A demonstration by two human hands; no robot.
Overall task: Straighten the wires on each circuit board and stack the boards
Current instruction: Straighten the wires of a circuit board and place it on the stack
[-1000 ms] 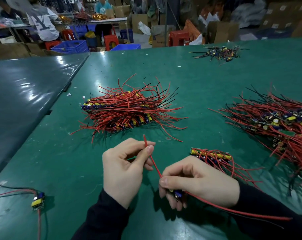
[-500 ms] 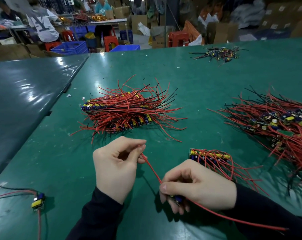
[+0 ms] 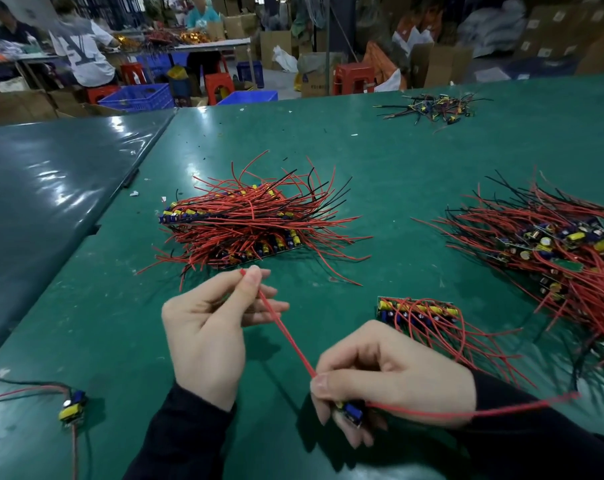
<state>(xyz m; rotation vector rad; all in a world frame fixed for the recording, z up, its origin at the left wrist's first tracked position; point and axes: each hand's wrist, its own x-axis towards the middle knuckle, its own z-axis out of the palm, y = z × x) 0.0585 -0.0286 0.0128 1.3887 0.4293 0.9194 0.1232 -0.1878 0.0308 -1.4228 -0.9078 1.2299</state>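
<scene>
L thumb and forefinger (image 3: 250, 278) are pinching the free end of a red wire (image 3: 286, 336), other fingers lying loosely fanned behind it. The left hand (image 3: 210, 327) is hovering above the green table (image 3: 380, 161), wire running taut and diagonal down to the right hand (image 3: 390, 382). R fingers are curling round a small circuit board (image 3: 352, 412), thumb pressing at the wire's root; only a blue component and a bit of board are showing under the knuckles. A second red wire (image 3: 484, 412) is trailing from that board off to the right, across the dark sleeve.

Just beyond the R hand, a short stack of boards (image 3: 414, 313) is sitting flat, its wires fanning right. Further back, centre, a bigger stacked pile (image 3: 245, 223) w/ red and black wires sticking out both ways. Far right, a loose heap of boards (image 3: 553, 244) is sprawling toward the table edge. Near left edge, a lone board (image 3: 72, 407) is lying by itself. At the far side, a small tangle of dark wires (image 3: 432, 109). People are working at benches in the background.
</scene>
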